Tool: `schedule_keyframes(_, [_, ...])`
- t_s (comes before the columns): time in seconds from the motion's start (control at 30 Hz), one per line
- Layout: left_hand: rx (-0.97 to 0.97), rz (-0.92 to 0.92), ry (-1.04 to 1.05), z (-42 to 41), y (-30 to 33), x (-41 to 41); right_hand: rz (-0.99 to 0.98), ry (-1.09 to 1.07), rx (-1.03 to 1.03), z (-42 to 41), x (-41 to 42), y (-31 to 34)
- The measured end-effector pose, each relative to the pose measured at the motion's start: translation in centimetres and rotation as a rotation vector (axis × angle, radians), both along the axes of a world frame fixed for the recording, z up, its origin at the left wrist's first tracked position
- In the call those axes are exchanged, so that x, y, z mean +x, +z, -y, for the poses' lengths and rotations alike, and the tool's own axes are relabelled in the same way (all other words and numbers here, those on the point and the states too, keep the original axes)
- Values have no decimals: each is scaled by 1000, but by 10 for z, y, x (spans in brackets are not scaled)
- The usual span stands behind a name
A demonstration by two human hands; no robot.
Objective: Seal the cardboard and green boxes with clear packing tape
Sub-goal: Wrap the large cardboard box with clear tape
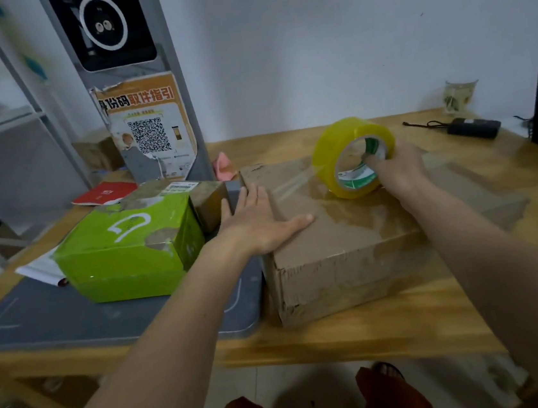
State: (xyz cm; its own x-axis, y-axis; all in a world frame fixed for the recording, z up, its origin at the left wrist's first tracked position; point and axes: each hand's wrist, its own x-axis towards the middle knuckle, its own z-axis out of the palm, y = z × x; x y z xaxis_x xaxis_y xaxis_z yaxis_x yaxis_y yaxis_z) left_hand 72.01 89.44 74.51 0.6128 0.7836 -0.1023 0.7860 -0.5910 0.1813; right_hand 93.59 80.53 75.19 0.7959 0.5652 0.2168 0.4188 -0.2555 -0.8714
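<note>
The left hand point(256, 220) lies flat on the stiff cardboard box point(347, 228). The right hand point(398, 172) grips the tape roll point(353, 157) by its hole, on top. The tape looks sticky, maybe thin.

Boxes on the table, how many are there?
3. A large brown cardboard box lies under both hands, a bright green cardboard box sits on the grey mat, and a small brown taped box stands behind it. More may be hidden.
</note>
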Motion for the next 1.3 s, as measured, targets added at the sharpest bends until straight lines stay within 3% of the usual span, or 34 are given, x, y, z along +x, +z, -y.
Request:
schedule_keyframes(0.13, [52, -173, -72, 17, 7, 27, -8, 51, -8, 5, -5, 1])
schedule_keyframes(0.33, [31, -187, -113, 39, 1, 66, 50, 265, -46, 10, -12, -4])
schedule_keyframes(0.53, [33, -209, -95, 45, 5, 63, -35, 281, -36, 25, -3, -8])
schedule_keyframes(0.83, [81, -206, -85, 96, 25, 61, -22, -48, 187, 77, 16, -3])
schedule_keyframes(0.93, [249, -71, -184, 135, 39, 72, 37, -188, 211, 99, 24, -3])
schedule_keyframes(1.07, [188, 173, -400, 161, 29, 101, 37, -338, 268, 128, 33, -13])
schedule_keyframes(1.17, [149, 191, -493, 169, 11, 119, 59, -429, 165, 151, 47, -31])
schedule_keyframes(1.3, [159, 172, -523, 180, -3, 136, 98, -376, -343, 174, 73, -70])
